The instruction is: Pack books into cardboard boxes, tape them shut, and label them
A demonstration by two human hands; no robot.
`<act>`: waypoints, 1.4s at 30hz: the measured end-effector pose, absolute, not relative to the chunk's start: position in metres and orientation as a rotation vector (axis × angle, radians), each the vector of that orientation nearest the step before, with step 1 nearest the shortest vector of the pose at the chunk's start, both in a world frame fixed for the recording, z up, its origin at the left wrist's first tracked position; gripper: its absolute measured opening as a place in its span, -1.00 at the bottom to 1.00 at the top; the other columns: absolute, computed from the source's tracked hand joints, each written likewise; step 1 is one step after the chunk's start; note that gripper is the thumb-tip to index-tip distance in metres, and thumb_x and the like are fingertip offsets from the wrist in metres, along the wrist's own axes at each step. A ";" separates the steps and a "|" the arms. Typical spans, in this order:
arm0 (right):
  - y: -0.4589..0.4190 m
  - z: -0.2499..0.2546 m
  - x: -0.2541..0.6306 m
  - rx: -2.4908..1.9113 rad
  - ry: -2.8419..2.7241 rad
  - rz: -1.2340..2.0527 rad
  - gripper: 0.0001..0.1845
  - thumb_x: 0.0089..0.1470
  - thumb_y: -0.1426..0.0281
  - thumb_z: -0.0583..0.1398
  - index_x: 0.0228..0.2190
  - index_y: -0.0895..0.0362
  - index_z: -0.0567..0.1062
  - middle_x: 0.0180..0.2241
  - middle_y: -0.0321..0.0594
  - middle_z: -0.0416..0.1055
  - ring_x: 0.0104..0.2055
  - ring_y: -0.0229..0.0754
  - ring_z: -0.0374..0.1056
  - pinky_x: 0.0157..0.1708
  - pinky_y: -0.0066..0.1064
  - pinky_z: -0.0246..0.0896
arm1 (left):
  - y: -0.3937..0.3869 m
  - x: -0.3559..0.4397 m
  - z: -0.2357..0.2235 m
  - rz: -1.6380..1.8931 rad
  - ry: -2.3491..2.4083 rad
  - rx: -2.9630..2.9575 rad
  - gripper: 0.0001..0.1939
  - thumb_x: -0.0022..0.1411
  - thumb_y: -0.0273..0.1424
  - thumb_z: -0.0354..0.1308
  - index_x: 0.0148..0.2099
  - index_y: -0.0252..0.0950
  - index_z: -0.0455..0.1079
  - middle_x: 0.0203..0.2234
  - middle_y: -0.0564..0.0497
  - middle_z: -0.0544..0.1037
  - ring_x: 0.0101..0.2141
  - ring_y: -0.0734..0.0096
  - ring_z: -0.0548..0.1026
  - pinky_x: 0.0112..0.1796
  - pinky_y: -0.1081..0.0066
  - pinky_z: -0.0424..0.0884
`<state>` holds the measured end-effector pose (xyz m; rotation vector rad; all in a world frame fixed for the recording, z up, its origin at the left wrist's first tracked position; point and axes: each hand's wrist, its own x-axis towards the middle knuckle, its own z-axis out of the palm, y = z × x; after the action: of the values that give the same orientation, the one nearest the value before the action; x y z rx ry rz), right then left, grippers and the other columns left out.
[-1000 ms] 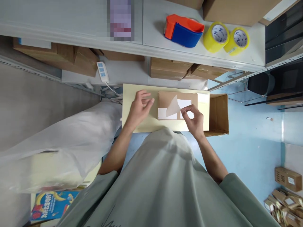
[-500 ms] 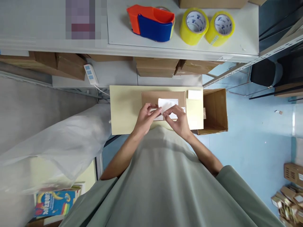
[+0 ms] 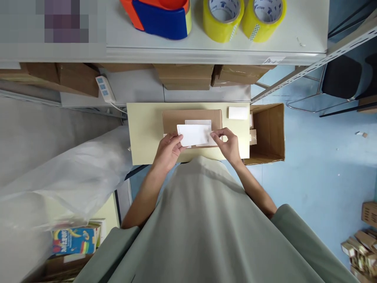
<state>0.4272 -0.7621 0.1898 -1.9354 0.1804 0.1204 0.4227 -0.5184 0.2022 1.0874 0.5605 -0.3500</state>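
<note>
Between my two hands a white paper slip (image 3: 193, 135) is stretched out nearly flat. My left hand (image 3: 168, 151) pinches its left end between thumb and fingers. At the right end, my right hand (image 3: 227, 144) has its thumb and forefinger pinched on the edge. Below the slip lies a flat cardboard box (image 3: 173, 119) with a white label (image 3: 198, 122) on its upper face, partly covered by the slip. The box rests on a pale yellow board (image 3: 144, 133). A small white stack of slips (image 3: 238, 113) lies on the board's right side.
An open cardboard carton (image 3: 271, 133) stands right of the board. On the shelf above are an orange-and-blue tape dispenser (image 3: 161, 17) and yellow tape rolls (image 3: 222, 27). A white power strip (image 3: 105, 89) lies at left, above translucent plastic sheeting (image 3: 73, 177). A dark chair (image 3: 341, 76) is far right.
The slip, curled between my close fingertips before, is now spread flat. My hands have moved apart, the left one leftward and slightly down. The camera view has shifted a little.
</note>
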 end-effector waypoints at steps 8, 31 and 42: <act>-0.774 0.165 0.429 -1.736 0.292 0.361 -0.49 0.12 -0.14 0.43 -0.33 0.07 0.69 -0.20 -0.13 0.69 -0.15 -0.04 0.55 0.02 -0.13 0.52 | -0.526 0.418 0.207 -0.357 0.529 1.128 -0.56 0.10 -0.12 0.56 -0.15 -0.19 0.45 -0.07 -0.12 0.76 0.12 -0.06 0.71 0.03 0.04 0.71; -0.763 0.162 0.426 -1.860 0.221 0.347 -0.39 0.16 -0.27 0.37 -0.37 0.03 0.59 -0.24 -0.13 0.64 -0.17 -0.04 0.52 -0.02 -0.13 0.50 | -0.506 0.401 0.129 -0.298 0.662 1.264 -0.36 -0.03 -0.02 0.65 -0.12 -0.18 0.38 -0.18 -0.03 0.68 -0.07 0.22 0.69 -0.14 0.33 0.59; -0.746 0.119 0.473 -2.159 0.292 0.326 -0.60 0.40 0.00 0.26 -0.30 0.05 0.56 -0.19 -0.10 0.66 -0.15 -0.01 0.57 -0.01 -0.15 0.47 | -0.506 0.467 0.069 -0.019 0.451 1.775 -0.56 0.22 -0.41 0.49 0.00 -0.17 0.31 -0.33 0.10 0.62 -0.32 0.41 0.59 -0.18 0.40 0.52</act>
<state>0.4729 -0.7456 0.1189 -2.1590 0.2925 0.3261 0.4666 -0.5060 0.0690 1.7749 0.4512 -0.0193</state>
